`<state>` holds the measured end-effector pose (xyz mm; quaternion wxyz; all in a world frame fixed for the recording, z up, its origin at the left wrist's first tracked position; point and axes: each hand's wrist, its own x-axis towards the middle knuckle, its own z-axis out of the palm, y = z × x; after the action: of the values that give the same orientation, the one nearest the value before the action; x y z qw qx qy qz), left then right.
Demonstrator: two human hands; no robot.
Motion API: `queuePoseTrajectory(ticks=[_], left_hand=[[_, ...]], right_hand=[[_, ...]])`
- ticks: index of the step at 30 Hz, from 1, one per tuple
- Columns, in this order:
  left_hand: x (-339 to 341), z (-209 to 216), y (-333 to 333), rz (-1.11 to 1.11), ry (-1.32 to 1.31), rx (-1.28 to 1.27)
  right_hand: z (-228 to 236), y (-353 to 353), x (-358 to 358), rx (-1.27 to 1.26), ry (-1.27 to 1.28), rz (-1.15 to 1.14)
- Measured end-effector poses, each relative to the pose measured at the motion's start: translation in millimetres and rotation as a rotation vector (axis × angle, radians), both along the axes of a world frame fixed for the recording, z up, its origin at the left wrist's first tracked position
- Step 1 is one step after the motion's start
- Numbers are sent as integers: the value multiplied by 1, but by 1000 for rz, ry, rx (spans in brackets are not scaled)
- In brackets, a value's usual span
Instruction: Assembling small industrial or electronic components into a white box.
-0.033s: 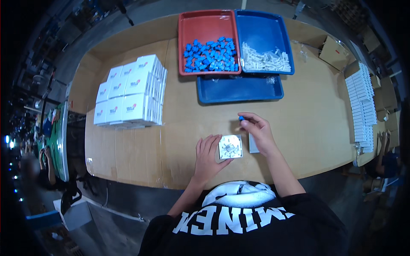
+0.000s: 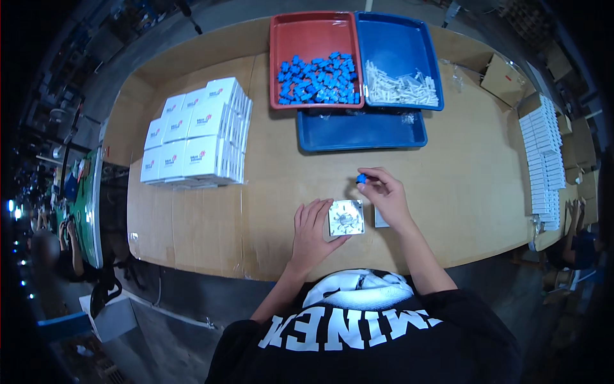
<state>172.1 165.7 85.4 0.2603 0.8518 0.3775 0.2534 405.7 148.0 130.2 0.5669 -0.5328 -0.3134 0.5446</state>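
My left hand [image 2: 311, 232] holds a small square white box [image 2: 346, 217] on the table, fingers along its left side and thumb at its near edge. A printed or moulded round pattern shows on the box's top; the details are too small to make out. Just beyond the box, to its right, my right hand [image 2: 387, 196] pinches a small blue plastic piece [image 2: 361, 178] between thumb and fingertips. Partly under my right hand and wrist lies another flat white item [image 2: 380, 216], mostly hidden.
A red tray [image 2: 313, 35] holds many blue pieces. Beside it, a blue tray [image 2: 393, 38] carries white slender parts. Another blue tray [image 2: 361, 131] sits nearer. White boxes are stacked at left [image 2: 203, 157] and right [image 2: 540, 166]. Cardboard walls [image 2: 192, 54] edge the table.
The blue piece shows a little more between my right fingertips, and the whole view has shifted slightly. Both hands stay in nearly the same place.
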Motion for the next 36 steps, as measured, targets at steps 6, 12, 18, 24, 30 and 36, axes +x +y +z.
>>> queuePoseTrajectory(ticks=[6, 12, 18, 24, 30, 36], left_hand=[[-2, -4, 3, 11, 7, -9], [-2, -5, 3, -4, 29, -34], [-3, -6, 4, -3, 20, -51], [-3, -7, 4, -5, 21, -45], [-3, -8, 4, -6, 15, -49], [-2, -10, 4, 0, 17, -52]], right_hand=[[-17, -12, -29, 258, -860, 34], [-34, -14, -47, 380, -921, 80], [-42, -14, -52, 403, -1012, 100], [-41, -14, -53, 416, -1020, 98], [-42, -13, -52, 368, -988, 146], [-32, -23, -59, 314, -1237, 194]])
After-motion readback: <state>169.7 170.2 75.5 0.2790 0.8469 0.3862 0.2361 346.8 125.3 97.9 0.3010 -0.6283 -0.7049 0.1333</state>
